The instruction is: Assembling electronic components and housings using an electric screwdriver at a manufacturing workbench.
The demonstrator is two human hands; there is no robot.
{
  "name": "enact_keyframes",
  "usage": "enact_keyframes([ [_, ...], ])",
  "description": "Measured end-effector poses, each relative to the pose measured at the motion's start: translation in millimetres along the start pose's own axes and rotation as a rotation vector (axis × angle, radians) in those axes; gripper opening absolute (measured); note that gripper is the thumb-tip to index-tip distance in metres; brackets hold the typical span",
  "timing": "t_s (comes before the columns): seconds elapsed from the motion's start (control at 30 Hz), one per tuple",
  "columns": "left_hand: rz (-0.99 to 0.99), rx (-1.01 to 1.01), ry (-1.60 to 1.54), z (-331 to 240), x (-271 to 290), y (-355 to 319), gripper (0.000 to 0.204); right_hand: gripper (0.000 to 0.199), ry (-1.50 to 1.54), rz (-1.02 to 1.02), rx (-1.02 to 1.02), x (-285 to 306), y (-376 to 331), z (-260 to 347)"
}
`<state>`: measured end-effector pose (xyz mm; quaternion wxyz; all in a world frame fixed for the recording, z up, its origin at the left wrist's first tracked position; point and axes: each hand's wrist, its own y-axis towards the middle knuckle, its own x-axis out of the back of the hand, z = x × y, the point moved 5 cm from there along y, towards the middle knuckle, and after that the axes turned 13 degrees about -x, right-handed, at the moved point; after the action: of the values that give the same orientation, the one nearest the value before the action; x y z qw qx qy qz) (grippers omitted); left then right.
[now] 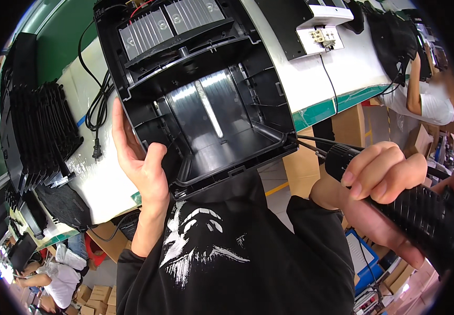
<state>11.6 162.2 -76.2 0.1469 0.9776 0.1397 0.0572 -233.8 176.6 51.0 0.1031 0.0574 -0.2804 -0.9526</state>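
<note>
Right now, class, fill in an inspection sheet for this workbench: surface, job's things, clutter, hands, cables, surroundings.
Surface: white bench top with green edge.
Job's things: open black plastic housing; black power screwdriver.
Clutter: stack of black grilles; white terminal block.
Hands: left hand steadies the housing's side; right hand grips the screwdriver.
Cables: black power cord with plug.
Surroundings: cardboard boxes; other workers nearby.

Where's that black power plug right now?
In the head view, the plug dangles at left, on the white table, between the stacked black grilles and the left hand.
</note>
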Motion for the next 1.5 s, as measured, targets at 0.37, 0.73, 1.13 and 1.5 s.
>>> enact_keyframes([
  [0.37,0.004,-0.027,0.021,3,-1,2,0.078,0.081,0.031,-0.152,-0.036,-1,-1,-4],
  [0.73,0.016,0.001,0.016,0,-2,2,0.081,0.041,-0.005,0.008,-0.451,19,-4,-2],
  [1.13,0.01,-0.014,0.029,1,0,2,0.081,0.022,0.095,-0.077,-0.655,4,0,-18],
  [1.5,0.029,-0.016,-0.006,6,3,1,0.079,0.086,0.004,-0.13,-0.056,-7,-10,-23],
])
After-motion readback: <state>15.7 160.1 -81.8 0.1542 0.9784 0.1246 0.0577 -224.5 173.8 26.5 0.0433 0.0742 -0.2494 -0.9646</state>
